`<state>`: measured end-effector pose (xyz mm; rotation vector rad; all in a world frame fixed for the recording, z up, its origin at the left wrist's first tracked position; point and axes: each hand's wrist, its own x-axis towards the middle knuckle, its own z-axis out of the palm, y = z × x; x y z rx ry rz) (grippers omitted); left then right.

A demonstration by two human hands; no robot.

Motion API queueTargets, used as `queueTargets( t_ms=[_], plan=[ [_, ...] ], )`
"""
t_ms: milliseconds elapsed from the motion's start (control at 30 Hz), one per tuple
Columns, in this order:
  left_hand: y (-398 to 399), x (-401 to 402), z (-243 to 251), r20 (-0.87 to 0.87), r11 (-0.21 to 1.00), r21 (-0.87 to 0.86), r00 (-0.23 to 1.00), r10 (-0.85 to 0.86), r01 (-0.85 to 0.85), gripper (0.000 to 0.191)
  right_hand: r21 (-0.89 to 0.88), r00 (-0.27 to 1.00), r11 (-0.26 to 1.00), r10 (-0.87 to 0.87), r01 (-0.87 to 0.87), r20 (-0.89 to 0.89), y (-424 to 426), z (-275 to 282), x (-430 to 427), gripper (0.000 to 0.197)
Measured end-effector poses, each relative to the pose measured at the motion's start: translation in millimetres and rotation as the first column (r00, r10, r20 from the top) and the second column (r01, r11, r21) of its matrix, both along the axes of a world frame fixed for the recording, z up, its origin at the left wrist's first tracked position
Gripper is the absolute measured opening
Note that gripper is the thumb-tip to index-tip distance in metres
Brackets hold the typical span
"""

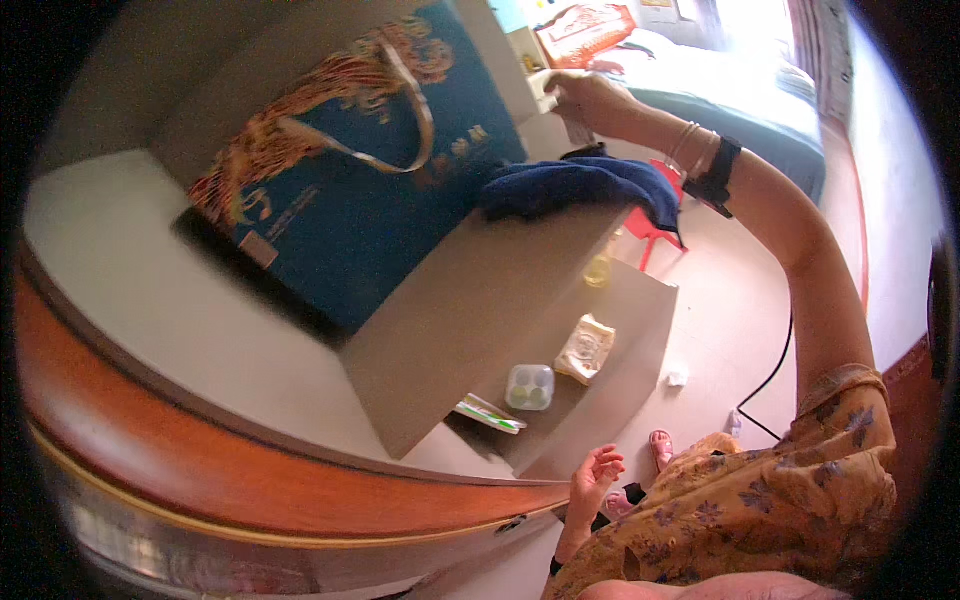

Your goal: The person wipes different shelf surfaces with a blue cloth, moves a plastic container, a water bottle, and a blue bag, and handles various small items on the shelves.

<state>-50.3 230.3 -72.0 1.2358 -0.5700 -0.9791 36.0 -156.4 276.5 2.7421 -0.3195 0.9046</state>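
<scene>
My right hand (592,101) reaches far forward at the top, its fingers bent beside a pale edge of the cabinet; whether it grips anything is too blurred to tell. Below it, a navy cloth (577,187) drapes over the end of a shelf board (450,300). To the left of the cloth, a large blue paper gift bag (352,217) with a gold pattern and a pale ribbon handle stands tilted in the compartment; it bears writing. Low in the view, my left hand (598,476) holds nothing, fingers loosely curled and apart, near the cabinet's lower corner.
The lower compartment holds a clear plastic box (530,388), a crumpled packet (586,349), a green-and-white item (491,414) and a yellowish bottle (598,270). Beyond are a red stool (649,232) and a bed (720,90). A black cable (765,375) crosses the floor.
</scene>
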Motion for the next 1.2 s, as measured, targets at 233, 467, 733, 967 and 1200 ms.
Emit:
queueTargets(
  t_ms=[233,467,733,967,1200],
  plan=[
    [-46.2,-20.2,15.2,-0.070,0.986,-0.164,0.998,0.005,-0.016,0.045,0.559,0.862,0.679,0.232,-0.475,0.451,29.5,-86.0,-103.1,0.015],
    [-159.3,-69.0,46.5,-0.233,0.972,-0.194,0.957,-0.174,0.130,0.053,0.904,0.862,0.127,0.380,-0.408,0.336,72.8,-277.3,-226.2,0.022],
    [-319.4,-168.9,35.0,-0.284,0.899,0.038,0.868,-0.408,0.436,0.036,0.733,0.976,0.657,0.021,-0.178,0.218,-39.8,-315.5,-364.6,0.015],
    [-414.2,-203.3,29.1,-0.381,0.838,0.050,0.786,-0.487,0.544,0.032,0.794,0.933,0.596,-0.206,-0.120,0.296,-114.8,-315.3,-416.7,0.024],
    [-494.6,-170.3,-5.2,-0.528,0.744,-0.132,0.589,-0.612,0.655,0.030,0.966,0.964,-0.018,-0.066,-0.259,0.258,-196.4,-322.5,-397.2,0.032]
  ],
)
